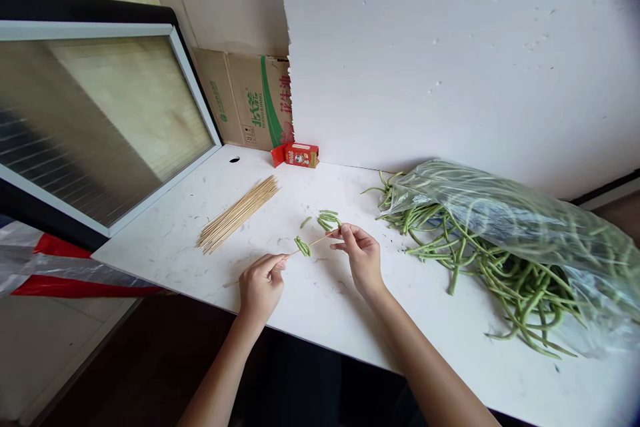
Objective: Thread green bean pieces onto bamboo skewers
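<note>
My left hand [261, 285] is closed around a thin bamboo skewer [318, 240] near the table's front edge. A few short pieces of green bean [303, 247] sit threaded crosswise on it, close to my left fingers. At the skewer's other end, my right hand [361, 257] pinches the tip between thumb and forefinger. Whether a bean piece is also in that pinch is hidden by the fingers. Just beyond my right fingertips lies a small pile of cut bean pieces [327, 219], with one loose piece [306, 221] to its left.
A bundle of bamboo skewers [239, 215] lies at left on the white table [180, 240]. Long green beans [530, 297] spill from a clear plastic bag [500, 203] at right. Behind are a small red box [300, 155], a cardboard carton [245, 103] and a framed glass panel [125, 113].
</note>
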Demonstrator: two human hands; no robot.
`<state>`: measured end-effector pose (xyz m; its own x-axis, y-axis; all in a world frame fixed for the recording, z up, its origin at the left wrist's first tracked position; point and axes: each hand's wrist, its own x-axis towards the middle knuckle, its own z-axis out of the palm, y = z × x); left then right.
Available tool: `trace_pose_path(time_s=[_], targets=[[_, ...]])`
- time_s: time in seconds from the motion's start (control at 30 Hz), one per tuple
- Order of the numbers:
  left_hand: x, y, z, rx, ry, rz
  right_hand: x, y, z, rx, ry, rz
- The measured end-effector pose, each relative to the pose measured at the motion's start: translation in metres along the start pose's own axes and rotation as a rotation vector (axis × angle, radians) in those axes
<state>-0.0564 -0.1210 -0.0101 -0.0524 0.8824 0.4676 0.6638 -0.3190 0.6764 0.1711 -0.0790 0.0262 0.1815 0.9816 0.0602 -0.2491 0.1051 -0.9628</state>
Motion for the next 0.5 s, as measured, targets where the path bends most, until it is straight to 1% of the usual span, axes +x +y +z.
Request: trace_pose_path(time_s=[0.2,0.5], targets=[[-0.0027,0.0030,0.0032,0.075,0.085,0.100,0.0012,0.0011,-0.0012,-0.015,0.044,0.024],[-0.0021,0.0083,0.0017,0.093,0.061,0.066,-0.0005,-0.0021,-0.0017,0.034,0.023,0.040]])
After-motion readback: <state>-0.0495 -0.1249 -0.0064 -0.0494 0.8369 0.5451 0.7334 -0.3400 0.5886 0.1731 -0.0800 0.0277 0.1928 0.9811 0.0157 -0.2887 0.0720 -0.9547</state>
